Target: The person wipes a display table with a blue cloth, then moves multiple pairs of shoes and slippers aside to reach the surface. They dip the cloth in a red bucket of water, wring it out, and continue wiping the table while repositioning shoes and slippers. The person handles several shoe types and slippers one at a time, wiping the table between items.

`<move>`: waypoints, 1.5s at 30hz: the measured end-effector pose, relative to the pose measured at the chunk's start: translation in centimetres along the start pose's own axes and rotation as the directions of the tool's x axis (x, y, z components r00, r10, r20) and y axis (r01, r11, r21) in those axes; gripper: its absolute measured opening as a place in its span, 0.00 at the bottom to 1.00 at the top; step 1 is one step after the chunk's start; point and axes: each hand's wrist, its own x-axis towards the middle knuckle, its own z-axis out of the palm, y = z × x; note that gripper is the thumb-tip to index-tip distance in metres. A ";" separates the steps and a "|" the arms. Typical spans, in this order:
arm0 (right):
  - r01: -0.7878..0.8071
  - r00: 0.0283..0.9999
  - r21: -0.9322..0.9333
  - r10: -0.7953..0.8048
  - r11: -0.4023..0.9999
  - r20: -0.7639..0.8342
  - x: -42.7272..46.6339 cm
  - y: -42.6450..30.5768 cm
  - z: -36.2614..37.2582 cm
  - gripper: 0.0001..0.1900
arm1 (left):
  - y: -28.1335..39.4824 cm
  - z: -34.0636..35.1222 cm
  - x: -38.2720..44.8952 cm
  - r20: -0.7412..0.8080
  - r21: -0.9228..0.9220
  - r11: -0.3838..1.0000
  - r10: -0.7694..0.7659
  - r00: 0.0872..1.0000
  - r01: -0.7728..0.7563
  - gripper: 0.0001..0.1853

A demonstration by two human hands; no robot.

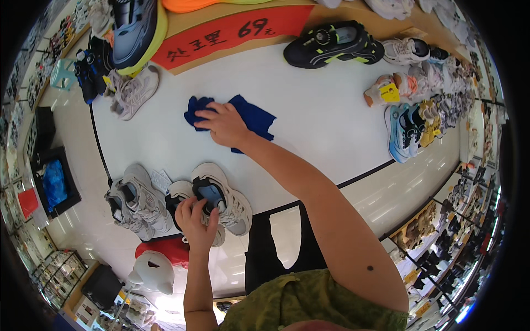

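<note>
A crumpled dark blue cloth (253, 118) lies on the white tabletop (327, 116). On its left part rests my right hand (225, 124), fingers spread and pointing left; whether they grip the fabric is not plain. Nearer to me, my left hand (198, 223) touches a pair of cream and black sneakers (238, 207) at the table's near edge, its fingers at the shoe openings. Whether it grips them cannot be made out. Just left of that pair stand grey-white sneakers (143, 198), with a paper tag (160, 181) behind them.
A red handwritten price sign (232, 37) hangs along the raised shelf at the far side. Black sneakers (331, 43) stand by it. Rows of shoes (403, 128) line the right end; pale sneakers (134, 91) are at the far left. A white cat-shaped object (153, 271) is below the near-left corner.
</note>
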 end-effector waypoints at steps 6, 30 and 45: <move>-0.091 0.995 -0.036 0.092 0.995 0.034 -18.4 4.0 -9.3 0.23 | 12.2 0.9 9.6 -0.028 -0.160 0.973 0.163 0.986 -0.165 0.25; -0.339 0.919 -0.068 0.314 0.939 -0.238 -34.8 19.6 -24.2 0.28 | 34.2 20.9 35.1 0.480 0.483 0.838 -0.011 0.877 -0.254 0.50; -0.373 0.910 -0.160 0.327 0.914 -0.256 -34.5 19.2 -23.6 0.28 | 32.8 22.1 36.7 0.561 0.342 0.918 -0.027 0.828 -0.202 0.42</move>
